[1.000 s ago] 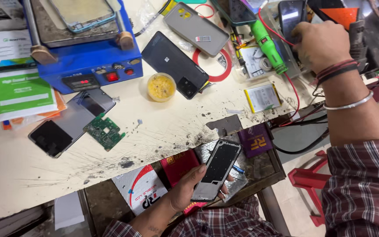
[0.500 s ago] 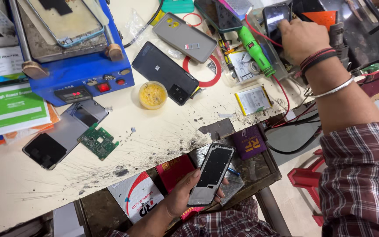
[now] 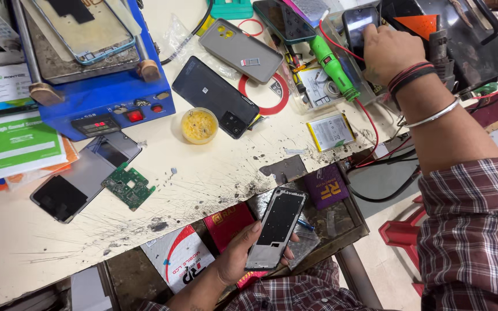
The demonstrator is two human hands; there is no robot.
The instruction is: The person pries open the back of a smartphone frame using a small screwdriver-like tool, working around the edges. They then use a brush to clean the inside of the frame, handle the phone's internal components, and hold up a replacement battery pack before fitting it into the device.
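Left hand (image 3: 238, 257): fingers clamped on a phone frame (image 3: 276, 227), held face-up over the open drawer (image 3: 341, 222) at the bench (image 3: 214, 173) front edge | Right hand (image 3: 388, 50): fingers closed on a dark phone (image 3: 357, 23) at the bench's far side, beside the green tool (image 3: 332, 66) | Nearby: circuit board (image 3: 128, 185), battery (image 3: 331, 131).

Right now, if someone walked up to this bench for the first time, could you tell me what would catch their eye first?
Probably the left hand at the near edge, holding a bare silver phone frame over an open drawer. Next, the right hand stretched to the far side, resting on a lit phone beside a green rotary tool. At far left, a bright blue heating plate machine stands out on the scratched, stained worktop.
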